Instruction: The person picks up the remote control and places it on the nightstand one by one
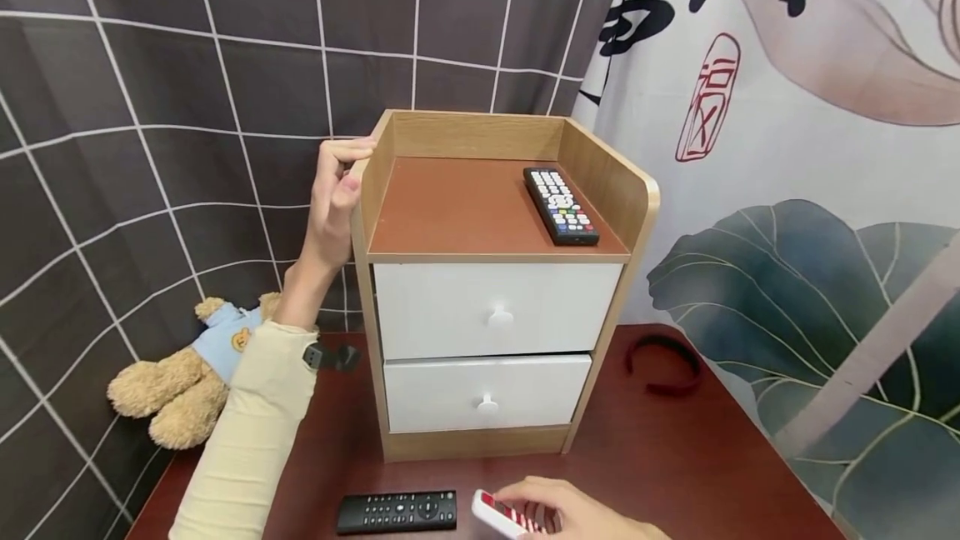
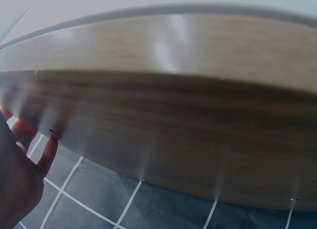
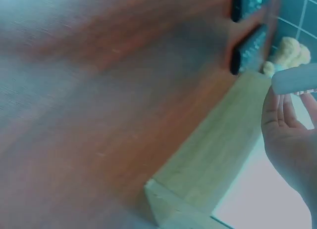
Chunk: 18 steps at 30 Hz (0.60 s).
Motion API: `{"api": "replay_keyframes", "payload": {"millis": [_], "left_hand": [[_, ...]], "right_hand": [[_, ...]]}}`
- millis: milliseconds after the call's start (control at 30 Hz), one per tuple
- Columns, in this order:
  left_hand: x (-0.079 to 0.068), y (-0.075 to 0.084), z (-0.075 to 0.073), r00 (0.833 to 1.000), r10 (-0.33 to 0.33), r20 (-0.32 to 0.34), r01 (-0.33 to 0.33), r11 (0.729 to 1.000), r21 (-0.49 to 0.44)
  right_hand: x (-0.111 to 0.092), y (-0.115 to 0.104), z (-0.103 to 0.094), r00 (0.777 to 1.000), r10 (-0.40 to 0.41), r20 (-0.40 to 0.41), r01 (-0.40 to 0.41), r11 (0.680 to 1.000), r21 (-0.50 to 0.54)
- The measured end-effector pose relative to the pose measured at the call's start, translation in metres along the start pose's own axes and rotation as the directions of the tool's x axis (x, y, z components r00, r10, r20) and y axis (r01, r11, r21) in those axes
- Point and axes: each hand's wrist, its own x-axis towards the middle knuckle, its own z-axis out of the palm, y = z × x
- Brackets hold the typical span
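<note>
A small wooden cabinet (image 1: 476, 440) with two white drawers stands on the table. My left hand (image 1: 330, 207) is at its upper left side, fingertips touching the side panel (image 2: 163, 120), thumb near the front edge. Low in front of the cabinet, my right hand (image 1: 570, 511) holds a white remote control (image 1: 498, 515) with red buttons; its plain white back (image 3: 297, 79) faces the right wrist camera. Left of that hand lies a black remote control (image 1: 397, 513). Another black remote control (image 1: 560, 207) rests on the cabinet's brown top, toward the right side.
Two black remotes, one nearer (image 3: 247, 50) the cabinet, lie on the dark red table (image 1: 675, 457) in the right wrist view. A teddy bear (image 1: 183, 390) in a blue shirt leans by the grid curtain. Right of the cabinet lies a dark red curved band (image 1: 671, 386).
</note>
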Motion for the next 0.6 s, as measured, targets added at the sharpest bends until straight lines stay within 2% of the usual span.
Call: {"api": "replay_keyframes", "payload": {"millis": [100, 200, 333, 433, 600], "left_hand": [[0.002, 0.0, 0.001, 1.0, 0.003, 0.001, -0.003, 1.0, 0.009], [0.002, 0.0, 0.0, 1.0, -0.003, -0.003, 0.003, 1.0, 0.008], [-0.002, 0.0, -0.001, 1.0, -0.019, -0.001, 0.019, 1.0, 0.003], [-0.003, 0.0, -0.001, 1.0, -0.018, -0.002, 0.018, 1.0, 0.001], [-0.001, 0.0, 0.001, 1.0, -0.009, 0.001, 0.009, 1.0, -0.009]], "right_hand": [[0.007, -0.01, -0.008, 0.997, 0.071, -0.032, -0.068, 0.994, 0.081], [0.014, -0.016, -0.012, 0.995, 0.088, -0.045, -0.084, 0.993, 0.082], [0.021, -0.021, -0.015, 0.998, 0.036, -0.05, -0.035, 0.999, 0.021], [0.026, -0.025, -0.019, 0.998, 0.042, -0.044, -0.041, 0.999, 0.031], [0.033, -0.031, -0.027, 0.992, 0.119, -0.039, -0.116, 0.991, 0.074]]}}
